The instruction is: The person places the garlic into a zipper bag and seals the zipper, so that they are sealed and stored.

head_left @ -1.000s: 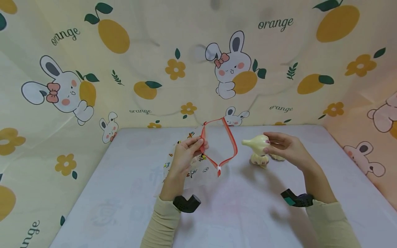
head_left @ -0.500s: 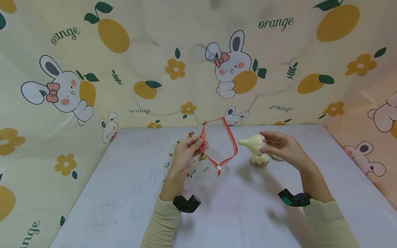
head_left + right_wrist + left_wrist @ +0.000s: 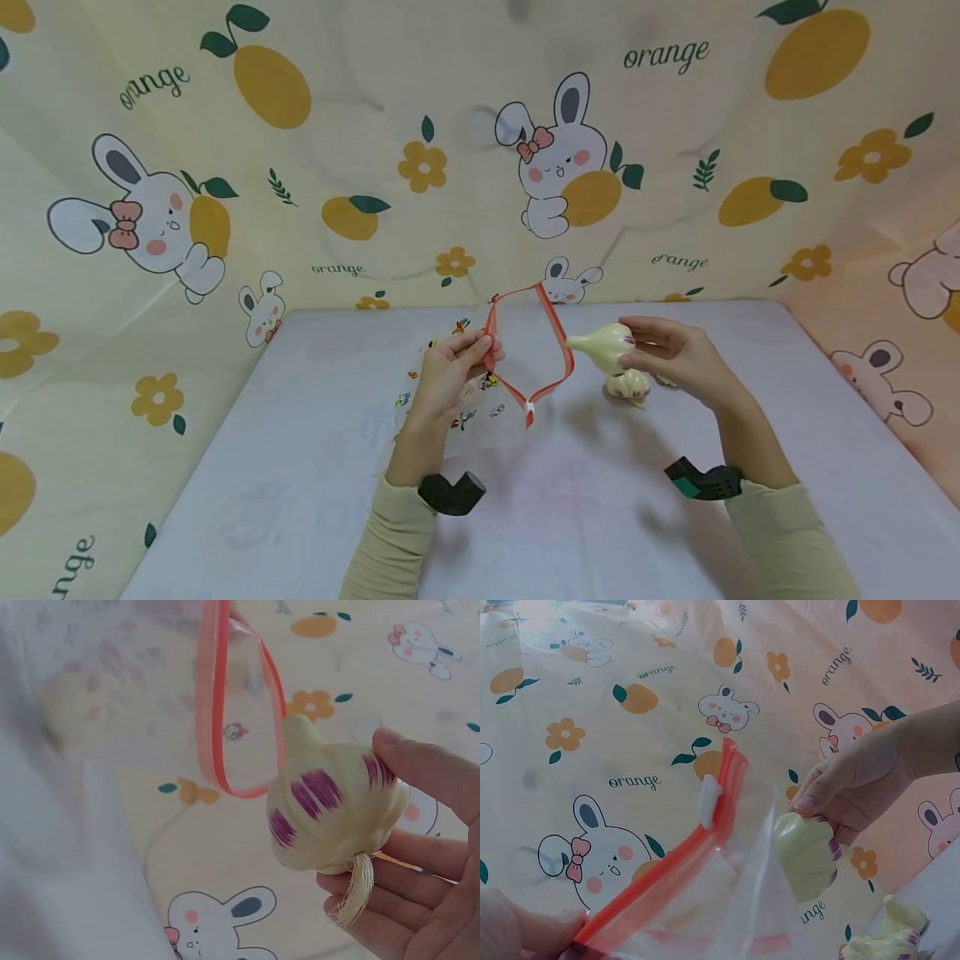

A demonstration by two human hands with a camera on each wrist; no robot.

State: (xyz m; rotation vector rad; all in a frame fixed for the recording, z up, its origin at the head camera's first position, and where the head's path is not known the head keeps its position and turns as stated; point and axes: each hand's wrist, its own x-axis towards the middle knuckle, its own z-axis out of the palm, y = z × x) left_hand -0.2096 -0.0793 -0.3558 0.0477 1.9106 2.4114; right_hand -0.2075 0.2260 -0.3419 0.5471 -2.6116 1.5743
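My left hand (image 3: 448, 375) pinches the red zip edge of a clear slider bag (image 3: 558, 325) with small cartoon prints. The bag's mouth gapes, facing right. In the left wrist view a white slider (image 3: 709, 802) sits on the red edge. My right hand (image 3: 681, 357) grips a pale garlic bulb (image 3: 609, 350) between thumb and fingers, its stem pointing left at the bag's red rim. Purple streaks and a tuft of roots (image 3: 356, 892) show on the bulb in the right wrist view. Stem and rim overlap in the head view.
Below the held bulb, another garlic bulb (image 3: 628, 387) lies on the white table (image 3: 300, 467). One more pale piece (image 3: 666, 381) is mostly hidden behind my right hand. A patterned cloth (image 3: 465, 150) with rabbits and oranges hangs behind the table and along its sides.
My right hand has moved left with the garlic bulb, bringing its stem from short of the bag's rim up to it. My left hand and the bag stay in place.
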